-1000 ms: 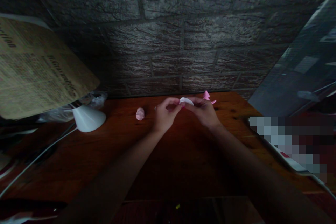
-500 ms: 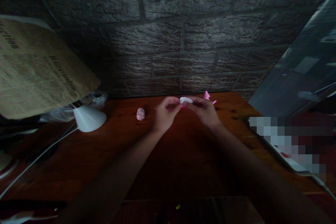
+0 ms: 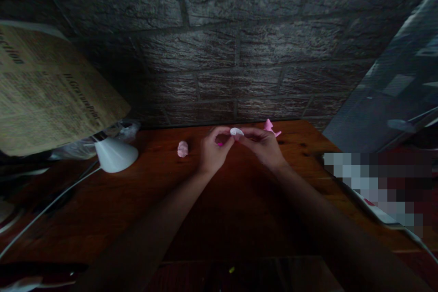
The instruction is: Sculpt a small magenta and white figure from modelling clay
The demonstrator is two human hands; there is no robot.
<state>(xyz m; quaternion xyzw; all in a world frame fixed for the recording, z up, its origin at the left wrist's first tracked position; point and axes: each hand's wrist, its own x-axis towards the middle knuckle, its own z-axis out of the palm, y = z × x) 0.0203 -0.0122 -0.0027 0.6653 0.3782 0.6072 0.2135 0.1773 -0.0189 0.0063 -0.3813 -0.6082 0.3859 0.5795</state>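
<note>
Between the fingertips of my left hand (image 3: 215, 149) and my right hand (image 3: 262, 146) is a small white rounded piece (image 3: 236, 132), slightly hollow-looking, pinched from both sides above the wooden table. Its exact kind is too small and dim to tell. A bit of bright pink (image 3: 220, 144) shows behind my left thumb; most of it is hidden. Behind my right hand stands a pink pointed object (image 3: 268, 125) with a thin part sticking out to the right. Left of my left hand lies a pale pink lump (image 3: 183, 149) on the table.
A lamp with a newsprint shade (image 3: 58, 86) and white base (image 3: 116, 155) stands at the left, its cord crossing the wooden table (image 3: 137, 200). A brick-patterned wall (image 3: 212, 45) rises behind. On the right are a grey panel (image 3: 376, 86) and a blurred-out flat object (image 3: 372, 191).
The white piece has shifted slightly left and tilted, showing more of its hollow side. The bright pink bit now shows behind my left thumb instead of under the white piece.
</note>
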